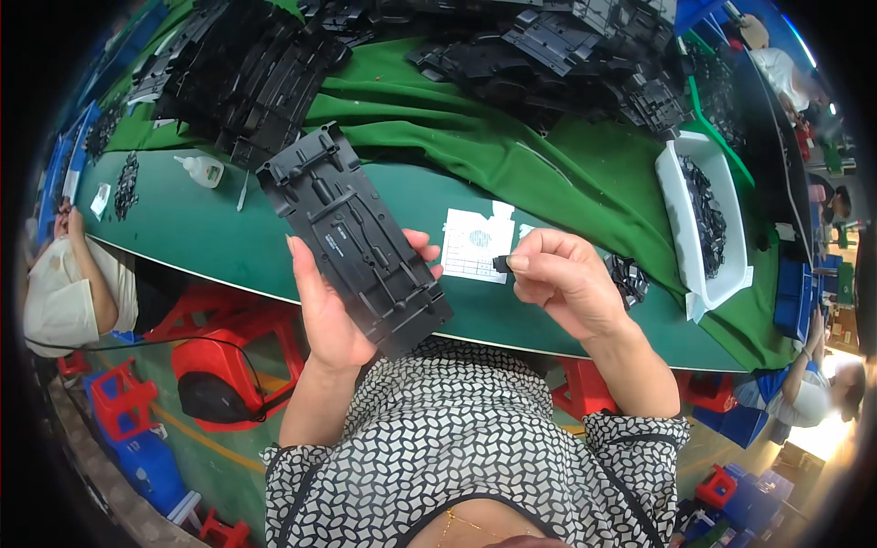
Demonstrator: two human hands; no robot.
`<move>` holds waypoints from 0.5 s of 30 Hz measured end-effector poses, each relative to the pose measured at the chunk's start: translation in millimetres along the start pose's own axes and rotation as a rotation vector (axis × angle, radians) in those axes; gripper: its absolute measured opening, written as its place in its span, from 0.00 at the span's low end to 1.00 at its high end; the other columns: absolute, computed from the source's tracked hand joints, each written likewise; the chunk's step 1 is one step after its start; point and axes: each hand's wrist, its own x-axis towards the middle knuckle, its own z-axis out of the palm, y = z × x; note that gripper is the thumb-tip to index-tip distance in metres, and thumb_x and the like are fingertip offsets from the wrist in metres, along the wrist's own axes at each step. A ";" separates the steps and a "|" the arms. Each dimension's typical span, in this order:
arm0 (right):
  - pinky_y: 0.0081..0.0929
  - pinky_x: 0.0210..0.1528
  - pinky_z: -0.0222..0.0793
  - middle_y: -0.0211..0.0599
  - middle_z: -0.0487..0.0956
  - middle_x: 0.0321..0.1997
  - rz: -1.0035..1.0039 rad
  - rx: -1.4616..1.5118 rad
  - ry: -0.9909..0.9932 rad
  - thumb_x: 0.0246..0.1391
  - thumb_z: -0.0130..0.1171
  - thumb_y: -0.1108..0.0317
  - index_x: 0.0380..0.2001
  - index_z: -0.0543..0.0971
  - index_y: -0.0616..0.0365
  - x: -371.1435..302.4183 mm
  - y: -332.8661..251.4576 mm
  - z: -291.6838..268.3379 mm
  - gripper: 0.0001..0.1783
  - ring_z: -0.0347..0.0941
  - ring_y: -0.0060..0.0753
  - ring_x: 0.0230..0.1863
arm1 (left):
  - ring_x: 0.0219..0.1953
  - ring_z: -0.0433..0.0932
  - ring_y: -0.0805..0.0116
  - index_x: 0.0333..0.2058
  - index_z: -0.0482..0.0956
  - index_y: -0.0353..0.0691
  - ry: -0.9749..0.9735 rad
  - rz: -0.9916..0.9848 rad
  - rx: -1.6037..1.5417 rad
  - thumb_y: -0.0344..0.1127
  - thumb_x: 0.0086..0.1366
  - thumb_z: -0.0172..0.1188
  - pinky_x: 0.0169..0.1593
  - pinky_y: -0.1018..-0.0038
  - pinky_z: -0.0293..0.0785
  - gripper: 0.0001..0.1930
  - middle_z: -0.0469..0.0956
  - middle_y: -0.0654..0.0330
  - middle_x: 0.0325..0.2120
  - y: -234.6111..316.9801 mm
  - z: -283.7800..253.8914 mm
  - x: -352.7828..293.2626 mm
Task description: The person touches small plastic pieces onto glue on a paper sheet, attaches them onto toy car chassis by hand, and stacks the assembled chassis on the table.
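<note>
Table (215, 236) is crossing mid-frame; green cloth (475, 137) is covering its upper part. Bottle (205, 171) and black parts (126, 187) are lying at left, paper (470, 245) at centre. White tray (677, 219) is standing at right.

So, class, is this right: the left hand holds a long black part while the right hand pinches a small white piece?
Not quite: in the head view, the small piece the right hand pinches is black, not white. The left hand holds the long black part.

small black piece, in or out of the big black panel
Out: the right hand pinches the small black piece, apart from the big black panel in the left hand.
</note>
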 end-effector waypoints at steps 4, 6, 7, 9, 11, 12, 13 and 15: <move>0.17 0.23 0.52 0.23 0.69 0.21 -0.032 -0.088 0.031 0.51 0.61 0.74 0.25 0.77 0.61 0.8 3.4 0.6 0.04 0.58 0.17 0.20 | 0.52 0.72 0.47 0.53 0.68 0.30 0.014 0.002 0.002 0.72 0.64 0.25 0.58 0.50 0.68 0.46 0.73 0.43 0.46 -1.8 -1.9 0.8; 0.16 0.23 0.57 0.25 0.69 0.23 -0.476 -0.729 0.079 0.50 0.62 0.75 0.30 0.79 0.63 -6.6 6.2 5.5 0.03 0.61 0.15 0.22 | 0.52 0.72 0.46 0.53 0.68 0.31 -0.002 0.005 -0.028 0.72 0.64 0.26 0.58 0.50 0.67 0.46 0.73 0.43 0.46 -3.6 0.4 3.2; 0.19 0.23 0.60 0.30 0.69 0.23 -0.666 -0.952 0.093 0.46 0.63 0.77 0.30 0.80 0.62 -12.8 4.9 11.2 0.05 0.64 0.21 0.21 | 0.52 0.72 0.45 0.54 0.68 0.32 -0.055 -0.020 -0.029 0.72 0.64 0.26 0.59 0.51 0.66 0.45 0.73 0.42 0.46 -2.2 0.0 3.2; 0.22 0.21 0.60 0.33 0.69 0.23 -1.073 -1.198 0.096 0.42 0.64 0.79 0.29 0.79 0.62 -12.9 11.9 13.2 0.08 0.65 0.28 0.19 | 0.52 0.72 0.45 0.54 0.67 0.32 -0.058 -0.021 -0.031 0.72 0.63 0.26 0.60 0.51 0.65 0.46 0.73 0.42 0.46 -3.8 0.8 4.2; 0.26 0.19 0.59 0.32 0.69 0.23 -1.266 -1.292 0.024 0.34 0.64 0.80 0.31 0.78 0.63 -11.4 17.9 12.9 0.14 0.65 0.31 0.19 | 0.51 0.72 0.45 0.55 0.67 0.32 -0.042 -0.024 -0.006 0.73 0.63 0.26 0.60 0.52 0.65 0.46 0.73 0.41 0.47 -3.7 1.5 1.9; 0.26 0.19 0.58 0.31 0.69 0.23 -1.322 -1.349 -0.008 0.32 0.64 0.80 0.31 0.78 0.64 -11.1 18.8 11.6 0.15 0.65 0.30 0.19 | 0.51 0.72 0.45 0.55 0.66 0.32 -0.064 -0.012 0.009 0.73 0.63 0.26 0.59 0.52 0.65 0.46 0.73 0.42 0.47 -5.2 1.7 3.1; 0.26 0.20 0.57 0.31 0.68 0.23 -1.351 -1.382 -0.057 0.31 0.62 0.78 0.31 0.78 0.66 -10.5 20.0 11.2 0.17 0.65 0.28 0.20 | 0.51 0.73 0.45 0.55 0.66 0.33 -0.087 -0.001 0.023 0.73 0.63 0.26 0.59 0.52 0.66 0.46 0.73 0.42 0.47 -6.0 1.6 3.4; 0.25 0.21 0.56 0.31 0.67 0.23 -1.428 -1.466 -0.131 0.32 0.60 0.75 0.32 0.78 0.67 -7.9 21.3 11.2 0.17 0.63 0.27 0.21 | 0.51 0.73 0.45 0.55 0.66 0.33 -0.092 0.007 0.040 0.74 0.62 0.26 0.58 0.53 0.67 0.47 0.73 0.42 0.47 -6.5 1.5 3.4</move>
